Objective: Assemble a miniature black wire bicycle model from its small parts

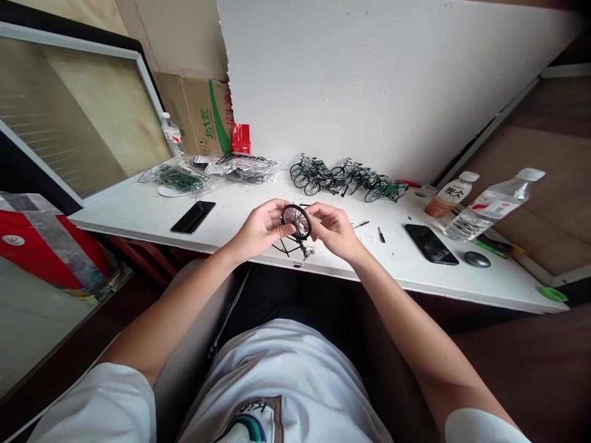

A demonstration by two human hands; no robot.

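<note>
A small model bicycle wheel (297, 222), with a black tyre and thin silvery spokes, is held up over the front of the table. My left hand (264, 229) pinches it from the left, thumb across the lower rim. At its right edge, the closed fingers of my right hand (334, 230) grip the model too, partly hidden behind the tyre. Just below the wheel hangs a dark model bicycle frame (302, 250) with handlebar-like ends pointing down; whether the wheel is joined to it I cannot tell. A small screwdriver (381, 234) lies right of my right hand.
Several model bicycles (344, 177) stand at the back of the white table (249, 212). Bagged parts (182, 177) lie at back left. Phones lie on both sides, a black phone (189, 217) and another phone (431, 244). Bottles, including a water bottle (492, 206), stand at right.
</note>
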